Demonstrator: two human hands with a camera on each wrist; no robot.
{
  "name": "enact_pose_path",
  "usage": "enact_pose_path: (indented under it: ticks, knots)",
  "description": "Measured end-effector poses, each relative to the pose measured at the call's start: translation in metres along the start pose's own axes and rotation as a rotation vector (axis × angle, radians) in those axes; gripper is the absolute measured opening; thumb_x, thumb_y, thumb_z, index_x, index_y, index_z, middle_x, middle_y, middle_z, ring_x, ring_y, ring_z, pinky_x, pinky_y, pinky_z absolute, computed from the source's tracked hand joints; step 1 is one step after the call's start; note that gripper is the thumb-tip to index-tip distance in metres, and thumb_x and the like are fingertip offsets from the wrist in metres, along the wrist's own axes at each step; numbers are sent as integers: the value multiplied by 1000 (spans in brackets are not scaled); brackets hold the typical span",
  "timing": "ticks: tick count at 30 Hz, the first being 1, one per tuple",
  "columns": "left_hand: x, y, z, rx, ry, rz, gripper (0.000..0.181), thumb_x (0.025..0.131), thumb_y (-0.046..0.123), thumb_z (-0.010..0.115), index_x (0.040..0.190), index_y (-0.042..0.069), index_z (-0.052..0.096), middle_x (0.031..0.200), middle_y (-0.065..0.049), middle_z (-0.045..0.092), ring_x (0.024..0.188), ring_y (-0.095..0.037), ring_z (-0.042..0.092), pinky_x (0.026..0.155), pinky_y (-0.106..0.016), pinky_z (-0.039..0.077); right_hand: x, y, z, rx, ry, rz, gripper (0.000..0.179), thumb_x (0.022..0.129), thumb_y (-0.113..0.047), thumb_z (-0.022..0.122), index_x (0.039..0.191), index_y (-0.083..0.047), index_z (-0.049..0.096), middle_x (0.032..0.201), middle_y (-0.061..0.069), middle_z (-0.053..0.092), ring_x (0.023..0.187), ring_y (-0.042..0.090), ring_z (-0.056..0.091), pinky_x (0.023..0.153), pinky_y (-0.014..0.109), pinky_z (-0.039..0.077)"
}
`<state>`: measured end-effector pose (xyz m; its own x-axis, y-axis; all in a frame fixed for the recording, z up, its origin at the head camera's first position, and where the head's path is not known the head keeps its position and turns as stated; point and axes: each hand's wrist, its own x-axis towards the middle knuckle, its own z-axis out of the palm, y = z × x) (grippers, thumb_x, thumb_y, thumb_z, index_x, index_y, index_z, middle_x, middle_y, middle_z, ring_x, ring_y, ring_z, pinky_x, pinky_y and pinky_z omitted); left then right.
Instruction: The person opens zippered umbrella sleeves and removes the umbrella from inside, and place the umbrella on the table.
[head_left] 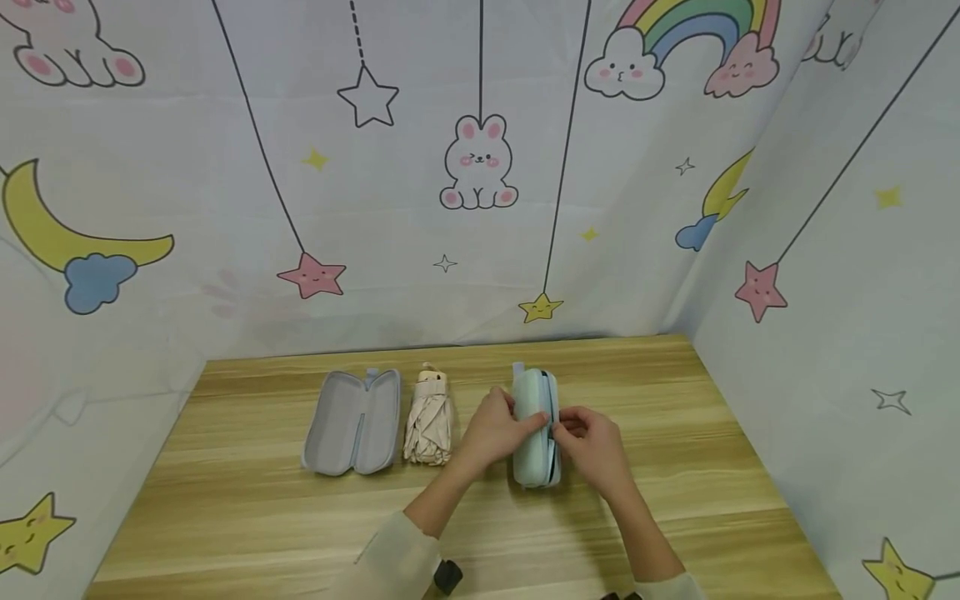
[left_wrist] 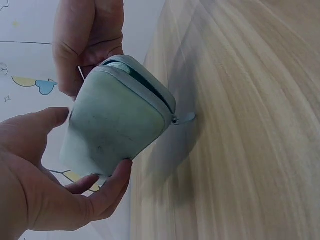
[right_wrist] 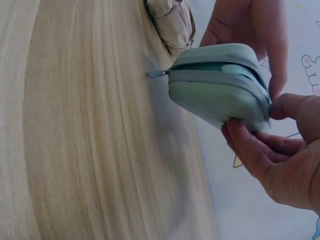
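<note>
A mint-green zip case (head_left: pixel 530 462), standing a little over the table, is between my two hands. My left hand (head_left: pixel 495 432) grips it from the left, thumb across the top and fingers round the far side. On the right edge, by the zip seam, my right hand (head_left: pixel 597 446) holds it between thumb and fingers. The seam gapes in both wrist views, showing a dark teal lining and a paler mesh-like piece (right_wrist: pixel 235 69) inside. A zip pull (left_wrist: pixel 186 118) dangles from the end corner of the seam. Most of the case's inside is hidden.
Left of my hands, a grey case (head_left: pixel 333 425) lies spread open on the wooden table (head_left: pixel 247 517). Beside it is a folded beige umbrella (head_left: pixel 430 421) with a light yellow handle end. Patterned white cloth (head_left: pixel 420 208) walls the back and sides.
</note>
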<state>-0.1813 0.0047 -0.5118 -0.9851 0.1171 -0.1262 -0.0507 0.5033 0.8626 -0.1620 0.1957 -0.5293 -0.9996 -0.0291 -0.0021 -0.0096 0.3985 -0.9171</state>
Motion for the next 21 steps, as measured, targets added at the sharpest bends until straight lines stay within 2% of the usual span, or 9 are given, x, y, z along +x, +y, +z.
enact_pose_path:
  ticks: [7, 14, 21]
  knots:
    - [0, 1, -2, 6, -18, -11, 59, 92, 46, 81, 117, -2, 56, 98, -10, 61, 84, -24, 61, 67, -37, 54, 2, 3, 0, -11, 0, 11, 23, 97, -8, 71, 116, 4, 72, 101, 13, 73, 89, 22, 72, 68, 33, 62]
    - [4, -4, -5, -26, -24, -37, 61, 92, 51, 79, 121, 2, 59, 105, -10, 65, 91, -22, 64, 74, -38, 57, 3, 1, -5, 6, 3, 10, 24, 100, -9, 71, 118, 6, 73, 100, 13, 73, 86, 21, 71, 67, 37, 62]
    - [6, -5, -11, -92, -25, -39, 62, 91, 50, 82, 123, 0, 60, 111, -11, 68, 97, -24, 65, 80, -40, 58, 7, 2, -9, 33, 11, 24, 26, 102, -13, 71, 121, 5, 74, 102, 14, 75, 84, 20, 71, 69, 39, 62]
